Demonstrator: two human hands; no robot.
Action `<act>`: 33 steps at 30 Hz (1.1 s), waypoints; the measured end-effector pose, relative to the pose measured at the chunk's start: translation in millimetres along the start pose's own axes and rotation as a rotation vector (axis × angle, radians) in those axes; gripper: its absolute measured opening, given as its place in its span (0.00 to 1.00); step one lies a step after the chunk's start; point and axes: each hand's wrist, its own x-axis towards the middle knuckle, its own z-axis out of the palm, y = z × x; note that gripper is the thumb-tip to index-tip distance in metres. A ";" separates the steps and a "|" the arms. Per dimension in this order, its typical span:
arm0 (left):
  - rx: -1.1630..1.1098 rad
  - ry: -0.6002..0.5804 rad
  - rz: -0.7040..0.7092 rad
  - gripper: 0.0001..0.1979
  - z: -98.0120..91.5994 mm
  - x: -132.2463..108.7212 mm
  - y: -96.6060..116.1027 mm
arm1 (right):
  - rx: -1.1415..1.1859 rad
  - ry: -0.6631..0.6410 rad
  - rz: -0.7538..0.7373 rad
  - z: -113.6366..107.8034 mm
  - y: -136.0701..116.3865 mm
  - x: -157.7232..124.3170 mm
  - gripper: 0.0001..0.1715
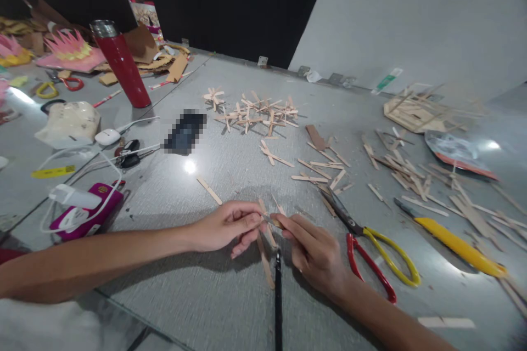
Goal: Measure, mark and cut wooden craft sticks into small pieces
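Near the front middle of the grey table, my left hand [230,227] is closed in a pinch, its fingertips at one end of a small thin piece [269,220]. My right hand [310,247] pinches the other end, which looks like a small blade or sliver; its exact kind is too small to tell. Beneath and between the hands lie thin wooden sticks [265,263], partly hidden by the fingers. A black rod-like tool [278,296] points up from the bottom edge to just below the fingertips. Another stick [209,190] rests beyond my left hand.
Red-and-yellow scissors [362,230] and a yellow cutter [457,244] lie right. Beyond are joined sticks [255,112] and loose sticks [403,167]. Left stand a red flask [123,68], a phone [185,131], a purple power bank [88,211] and cables.
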 end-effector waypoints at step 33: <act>0.025 0.019 -0.054 0.26 0.1 -1.5 3.2 | 0.250 0.071 0.218 5.8 -7.7 11.2 0.12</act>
